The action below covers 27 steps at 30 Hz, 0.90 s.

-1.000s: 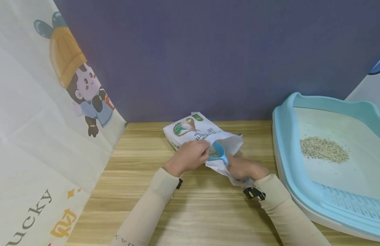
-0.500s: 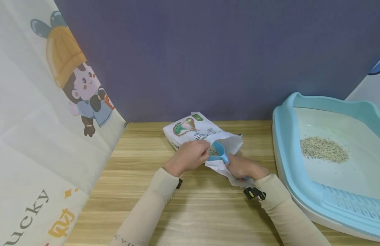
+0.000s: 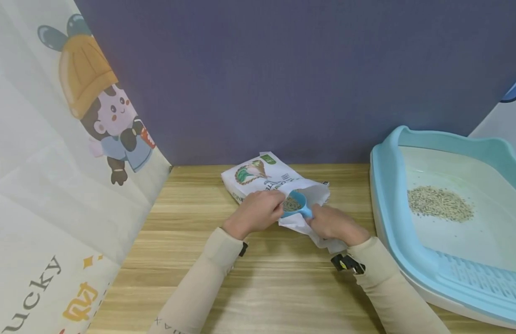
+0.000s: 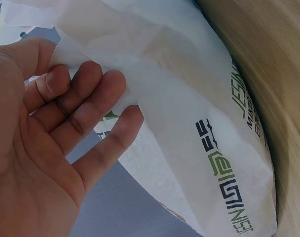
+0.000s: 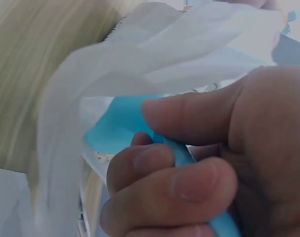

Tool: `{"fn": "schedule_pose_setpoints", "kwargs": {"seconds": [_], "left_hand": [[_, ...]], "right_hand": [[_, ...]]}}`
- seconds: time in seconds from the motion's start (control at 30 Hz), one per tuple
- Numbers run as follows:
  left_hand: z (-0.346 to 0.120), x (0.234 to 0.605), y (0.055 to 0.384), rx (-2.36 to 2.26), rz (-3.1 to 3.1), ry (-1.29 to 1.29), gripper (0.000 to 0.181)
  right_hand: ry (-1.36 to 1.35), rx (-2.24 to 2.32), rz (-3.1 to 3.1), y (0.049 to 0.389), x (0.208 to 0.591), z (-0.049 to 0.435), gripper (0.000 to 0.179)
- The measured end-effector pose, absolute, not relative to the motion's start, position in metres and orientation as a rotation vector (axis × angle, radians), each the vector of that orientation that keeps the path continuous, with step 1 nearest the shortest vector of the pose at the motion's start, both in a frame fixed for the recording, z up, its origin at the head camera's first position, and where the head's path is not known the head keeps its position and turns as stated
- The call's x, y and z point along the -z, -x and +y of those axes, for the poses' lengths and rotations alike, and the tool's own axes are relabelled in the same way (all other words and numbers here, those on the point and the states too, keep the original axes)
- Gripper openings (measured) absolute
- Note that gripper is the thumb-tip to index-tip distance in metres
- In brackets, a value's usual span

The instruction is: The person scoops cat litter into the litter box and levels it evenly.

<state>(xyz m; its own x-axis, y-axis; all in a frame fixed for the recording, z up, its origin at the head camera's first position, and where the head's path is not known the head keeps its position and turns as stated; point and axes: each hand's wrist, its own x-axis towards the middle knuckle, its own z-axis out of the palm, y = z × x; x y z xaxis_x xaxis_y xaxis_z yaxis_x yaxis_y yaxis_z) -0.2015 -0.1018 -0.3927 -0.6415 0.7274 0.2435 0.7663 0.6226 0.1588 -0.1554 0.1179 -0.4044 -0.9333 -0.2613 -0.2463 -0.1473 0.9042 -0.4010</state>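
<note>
A white printed bag of cat litter (image 3: 279,174) lies on its side on the wooden table, its torn mouth facing right. My left hand (image 3: 258,211) pinches the edge of that mouth; in the left wrist view its thumb and index finger meet on the paper, with the other fingers loosely bent alongside. My right hand (image 3: 335,225) grips the handle (image 5: 224,224) of a blue scoop (image 3: 303,199), thumb laid along the top. The scoop's bowl sits inside the mouth and bears tan pellets (image 3: 290,204). Part of the bowl is hidden behind my left hand and the bag's edge.
To the right stands a blue-and-white litter tray (image 3: 387,204) with a heap of pellets (image 3: 439,203) on its floor. A dark blue panel (image 3: 283,83) rises behind the table (image 3: 191,199). On the left hangs a white printed sheet (image 3: 28,153).
My right hand has shifted slightly up and right with the scoop, whose bowl now shows more pellets. My left hand and the bag stay in place. The sheet's print has drifted left.
</note>
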Motion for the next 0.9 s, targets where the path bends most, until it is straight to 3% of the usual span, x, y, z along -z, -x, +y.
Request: {"fn": "schedule_pose_setpoints", "kwargs": {"seconds": [0.27,0.5,0.73,0.9], "left_hand": [[-0.102,0.392,0.201,0.368,-2.697,1.243,0.022],[-0.102,0.391,0.201,0.372,-2.703,1.256,0.022],[-0.102,0.391,0.200,0.373,-2.710,1.252,0.024],[-0.102,0.391,0.199,0.370,-2.709,1.250,0.024]], "right_hand": [[0.302,0.569,2.802,0.149,0.393,0.120,0.036],[0.287,0.571,2.797,0.143,0.377,0.132,0.043],[0.306,0.614,2.786,0.135,0.362,0.147,0.020],[0.303,0.691,2.793,0.132,0.355,0.155,0.021]]}}
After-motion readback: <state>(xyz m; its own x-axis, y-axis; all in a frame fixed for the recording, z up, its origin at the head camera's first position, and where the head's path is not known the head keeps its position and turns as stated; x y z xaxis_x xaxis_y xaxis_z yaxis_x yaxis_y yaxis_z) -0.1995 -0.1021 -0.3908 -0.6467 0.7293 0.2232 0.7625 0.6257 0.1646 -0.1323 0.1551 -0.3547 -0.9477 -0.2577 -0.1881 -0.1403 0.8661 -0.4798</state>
